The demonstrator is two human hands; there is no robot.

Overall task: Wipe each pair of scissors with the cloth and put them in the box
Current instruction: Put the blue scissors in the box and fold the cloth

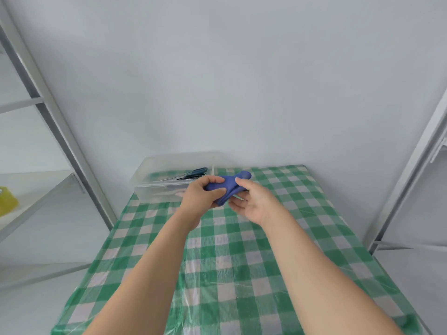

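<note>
Both hands are raised over the far part of the table, holding a blue cloth [231, 183] between them. My left hand [202, 194] grips the cloth's left end with curled fingers. My right hand [251, 201] pinches the cloth from the right, and a thin pale-green piece [238, 197], perhaps part of a pair of scissors, shows under the cloth by its fingers. A clear plastic box [154, 187] stands at the table's far left. Inside it lies a pair of scissors with dark blue handles [193, 174].
The table wears a green and white checked cover [242, 274] under clear plastic. Metal shelf frames stand at the left [55, 112] and right [411, 165]. A yellow object [7, 200] sits on the left shelf. A white wall closes the back.
</note>
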